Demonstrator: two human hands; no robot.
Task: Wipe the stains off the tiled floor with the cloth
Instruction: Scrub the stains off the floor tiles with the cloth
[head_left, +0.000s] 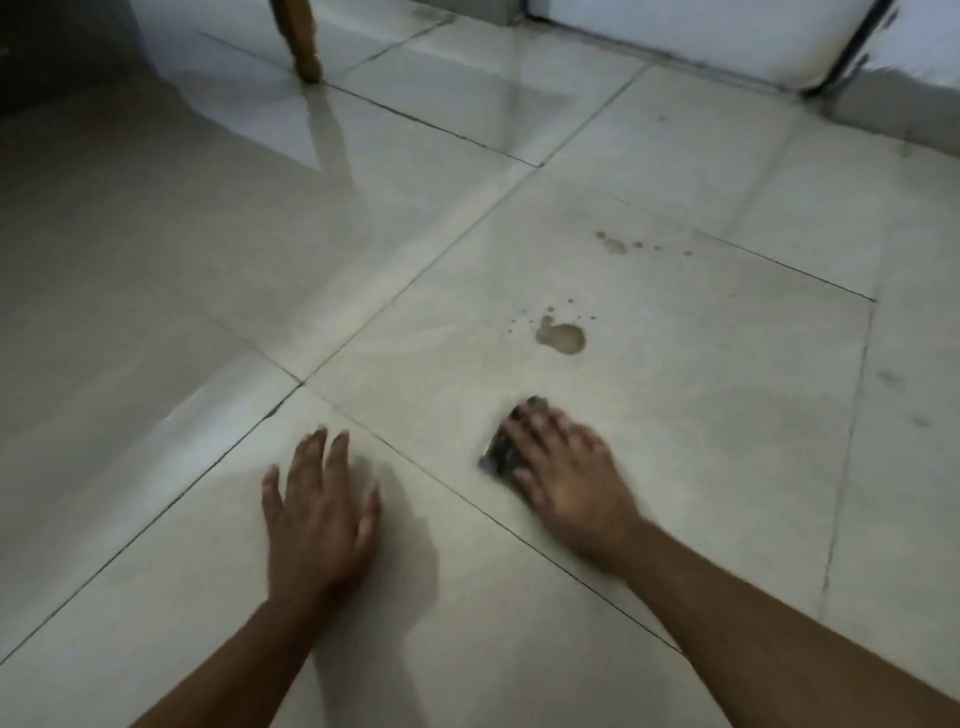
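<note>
A brownish stain (562, 336) with small droplets around it marks the pale tiled floor (701, 415) ahead of my right hand. Farther off lies a second, smaller group of spots (615, 244). My right hand (561, 467) presses flat on a dark cloth (501, 447), which peeks out from under its fingers on the left side; most of the cloth is hidden. The cloth sits a little short of the nearer stain. My left hand (322, 509) rests flat on the floor with its fingers spread, holding nothing.
A wooden furniture leg (301, 41) stands at the top left. A white wall base with a dark cable (847, 52) runs along the top right. Faint smudges (904, 400) dot the tile at the right.
</note>
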